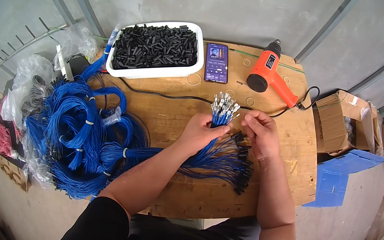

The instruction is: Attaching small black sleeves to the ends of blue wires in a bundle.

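My left hand [201,134] is wrapped round a bundle of blue wires [221,119], whose bare metal terminals [225,104] point up and away from me. Just right of the terminals, my right hand [262,136] is closed in a pinch at thumb and forefinger; whatever may be between them is too small to make out. Below the hands, blue wires fan out across the wooden table [291,162] to ends covered with black sleeves [243,172]. Large tied coils of blue wire [82,124] are heaped on the left, joined to a strand running under my left forearm.
Behind the hands stand a white tub [159,75] full of short black sleeves [156,48], a phone [217,63] and an orange heat gun [271,72]. A black cord [170,96] crosses the table. Clear plastic bags [26,77] lie left; cardboard boxes [331,123] stand right.
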`<state>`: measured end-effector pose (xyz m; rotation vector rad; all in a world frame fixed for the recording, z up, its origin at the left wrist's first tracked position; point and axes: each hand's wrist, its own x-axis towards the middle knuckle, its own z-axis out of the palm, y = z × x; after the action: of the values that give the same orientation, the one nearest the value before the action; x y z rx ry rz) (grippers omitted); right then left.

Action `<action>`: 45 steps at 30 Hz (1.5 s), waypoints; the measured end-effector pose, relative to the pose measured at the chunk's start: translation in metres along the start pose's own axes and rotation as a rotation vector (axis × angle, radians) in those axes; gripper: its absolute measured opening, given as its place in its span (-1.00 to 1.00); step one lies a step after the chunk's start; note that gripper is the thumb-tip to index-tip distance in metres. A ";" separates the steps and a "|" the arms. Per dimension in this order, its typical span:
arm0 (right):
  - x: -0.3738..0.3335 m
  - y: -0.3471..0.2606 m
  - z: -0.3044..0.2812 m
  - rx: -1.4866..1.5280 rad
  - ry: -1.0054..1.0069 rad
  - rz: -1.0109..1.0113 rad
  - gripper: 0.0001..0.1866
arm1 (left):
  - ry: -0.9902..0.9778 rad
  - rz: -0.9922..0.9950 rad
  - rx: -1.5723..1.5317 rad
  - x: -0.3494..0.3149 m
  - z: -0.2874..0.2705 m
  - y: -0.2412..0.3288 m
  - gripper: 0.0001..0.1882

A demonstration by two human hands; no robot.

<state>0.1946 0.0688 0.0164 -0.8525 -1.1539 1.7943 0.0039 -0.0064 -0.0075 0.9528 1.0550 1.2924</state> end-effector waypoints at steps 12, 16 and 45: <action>-0.003 0.002 0.003 -0.080 -0.029 -0.030 -0.96 | -0.045 -0.090 -0.158 -0.001 0.002 0.007 -0.84; -0.007 0.000 0.008 -0.101 -0.067 0.002 -0.96 | -0.072 -0.053 -0.132 -0.001 0.002 0.006 -0.85; 0.009 -0.004 -0.001 0.533 0.166 0.151 -0.82 | 0.018 -0.126 -0.058 0.003 -0.001 0.003 -0.88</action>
<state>0.1928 0.0779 0.0191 -0.7593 -0.4745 1.9790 0.0022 -0.0035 -0.0050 0.8193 1.0693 1.2231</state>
